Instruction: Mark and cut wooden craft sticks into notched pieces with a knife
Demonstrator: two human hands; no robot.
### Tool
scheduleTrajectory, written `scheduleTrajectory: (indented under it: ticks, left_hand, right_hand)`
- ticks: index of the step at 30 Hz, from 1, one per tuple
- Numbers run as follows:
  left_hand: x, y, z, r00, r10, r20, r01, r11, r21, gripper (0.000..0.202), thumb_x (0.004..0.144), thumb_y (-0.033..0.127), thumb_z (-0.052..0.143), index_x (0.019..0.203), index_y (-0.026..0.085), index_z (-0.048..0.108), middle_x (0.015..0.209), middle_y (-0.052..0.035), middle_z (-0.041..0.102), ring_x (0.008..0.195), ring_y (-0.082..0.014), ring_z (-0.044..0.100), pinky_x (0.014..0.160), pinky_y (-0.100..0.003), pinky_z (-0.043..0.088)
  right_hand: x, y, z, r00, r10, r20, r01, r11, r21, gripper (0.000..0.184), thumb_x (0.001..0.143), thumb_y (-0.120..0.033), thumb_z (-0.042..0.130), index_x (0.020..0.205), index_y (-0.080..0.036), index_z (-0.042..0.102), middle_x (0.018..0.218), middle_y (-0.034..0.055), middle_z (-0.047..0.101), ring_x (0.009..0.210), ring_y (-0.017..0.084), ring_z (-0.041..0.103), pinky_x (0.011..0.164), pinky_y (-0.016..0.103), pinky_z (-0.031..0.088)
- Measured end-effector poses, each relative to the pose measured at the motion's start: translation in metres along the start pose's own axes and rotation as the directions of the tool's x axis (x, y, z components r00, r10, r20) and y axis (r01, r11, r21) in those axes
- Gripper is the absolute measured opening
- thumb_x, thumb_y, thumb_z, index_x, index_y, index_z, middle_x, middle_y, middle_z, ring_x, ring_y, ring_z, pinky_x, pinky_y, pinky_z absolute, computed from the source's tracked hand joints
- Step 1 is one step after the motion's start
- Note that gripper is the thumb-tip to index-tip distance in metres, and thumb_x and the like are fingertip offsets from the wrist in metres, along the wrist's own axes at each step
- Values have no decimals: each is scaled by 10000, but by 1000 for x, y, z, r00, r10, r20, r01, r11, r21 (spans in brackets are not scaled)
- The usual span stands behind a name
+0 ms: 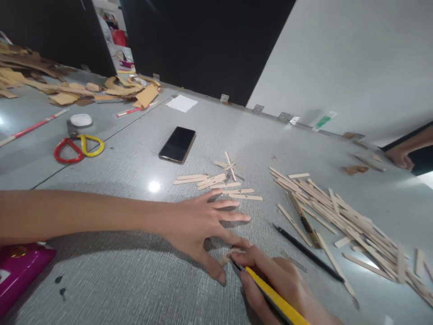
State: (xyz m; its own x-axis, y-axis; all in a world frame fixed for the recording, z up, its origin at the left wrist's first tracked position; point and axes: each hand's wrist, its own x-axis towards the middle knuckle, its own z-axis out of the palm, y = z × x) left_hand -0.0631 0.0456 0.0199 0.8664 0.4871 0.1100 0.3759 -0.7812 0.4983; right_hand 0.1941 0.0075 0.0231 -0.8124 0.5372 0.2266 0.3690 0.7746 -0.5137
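My left hand (206, 219) lies with its fingers spread over the grey table. Its thumb and index finger rest on either side of a short wooden craft stick (226, 259), which is partly hidden. My right hand (277, 280) is closed around a yellow utility knife (270, 295), its tip against the stick. Just past my left fingertips lie several craft sticks (241, 191) with small dark marks. A little star-like pile of stick pieces (230, 166) sits behind them. To the right of my hands are a black pen (307, 253) and a brass-coloured tool with a dark middle (306, 221).
Loose craft sticks (352, 225) are heaped at the right. A phone (177, 144), scissors (70, 150), a white mouse (81, 120) and cardboard scraps (77, 90) lie farther back. A magenta packet (25, 273) sits at left. Another person's hand (401, 155) shows at the right edge.
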Motion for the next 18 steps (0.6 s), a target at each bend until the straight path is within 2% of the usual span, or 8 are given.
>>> scheduleTrajectory:
  ticks: [2,5,7,10,12,15,18]
  left_hand:
    - [0,1,-1,1000,-17,18,18,1000,-9,714,934,673,661,1537,309,543,1734,-118,269,1612,-446,133,1237,-744,38]
    - [1,2,-2,999,-36,41,37,999,-24,712,940,667,653,1548,317,529,1740,-107,254,1616,-438,121,1242,-740,16]
    - [2,3,-3,998,-42,50,44,999,-31,711,943,665,650,1552,323,523,1742,-101,250,1617,-436,118,1242,-740,11]
    - [2,3,-3,997,-59,59,61,997,-41,719,927,666,670,1551,341,523,1744,-85,245,1621,-426,105,1249,-723,-2]
    - [2,3,-4,995,-71,70,74,996,-51,728,916,658,690,1553,353,517,1748,-74,234,1627,-409,87,1257,-702,-23]
    - [3,3,-6,995,-68,79,73,995,-62,730,917,643,699,1558,349,510,1752,-74,216,1633,-389,58,1259,-685,-47]
    - [2,2,-7,996,-54,66,59,996,-73,737,910,638,713,1553,333,522,1749,-74,224,1630,-396,75,1266,-672,-42]
  right_hand:
    - [0,0,2,1000,15,8,-15,1000,9,251,1001,-109,453,1220,-232,469,665,-68,653,368,84,472,421,250,319]
    - [2,-4,-1,998,58,38,-62,991,115,140,1027,-147,445,1133,-231,483,574,-108,556,340,79,401,414,244,311]
    - [2,-6,-5,994,85,64,-94,983,156,81,1043,-181,447,1069,-234,503,563,-109,522,357,85,409,420,239,324]
    - [0,-6,-11,966,147,212,-193,957,215,85,1067,-222,478,993,-238,517,590,-83,584,416,87,466,438,220,355]
    - [-1,-4,-12,944,173,282,-246,937,248,84,1068,-224,483,988,-236,507,552,-96,560,400,83,430,426,218,344]
    - [1,-2,-11,956,151,252,-219,938,267,56,1057,-218,445,1024,-229,489,499,-129,471,347,80,349,393,230,302]
    - [2,-5,-12,963,148,225,-199,954,225,77,1038,-200,429,1026,-238,495,538,-106,511,371,96,401,425,245,345]
